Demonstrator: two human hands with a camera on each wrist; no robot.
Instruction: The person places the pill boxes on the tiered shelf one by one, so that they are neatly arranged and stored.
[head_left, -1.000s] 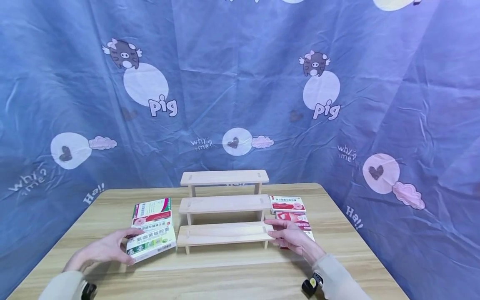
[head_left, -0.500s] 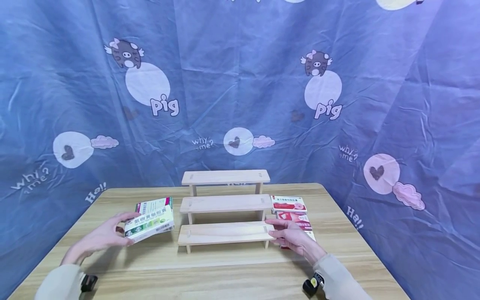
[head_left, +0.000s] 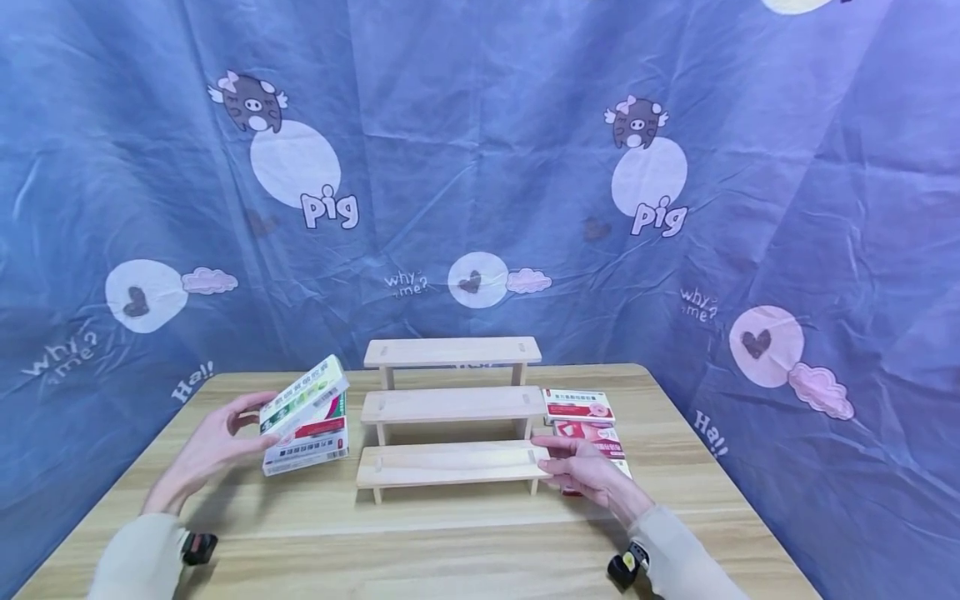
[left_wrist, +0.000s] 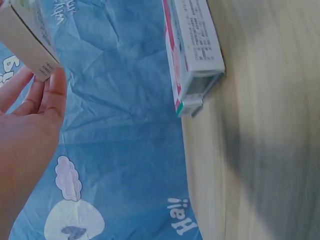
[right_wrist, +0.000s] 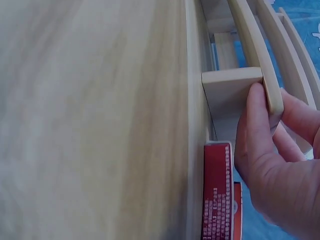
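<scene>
My left hand (head_left: 213, 442) pinches a white and green medicine box (head_left: 306, 392) between thumb and fingers, holding it tilted over the left boxes. In the left wrist view the fingers grip one end of that medicine box (left_wrist: 30, 42). Below it lie a white and red medicine box (head_left: 307, 452) and one with a green and magenta edge, partly hidden. At the right, my right hand (head_left: 585, 473) grips the end of the lowest step of a three-tier wooden stand (head_left: 450, 463). In the right wrist view thumb and fingers clasp that step's board (right_wrist: 260, 55).
Several red and white medicine boxes (head_left: 579, 407) lie right of the stand, partly behind my right hand. The wooden table (head_left: 420, 558) runs up to a blue printed cloth (head_left: 480, 183) at the back and sides.
My left hand has lifted the white and green medicine box, moving it away from me and tilting it more steeply. The right hand keeps its hold on the stand.
</scene>
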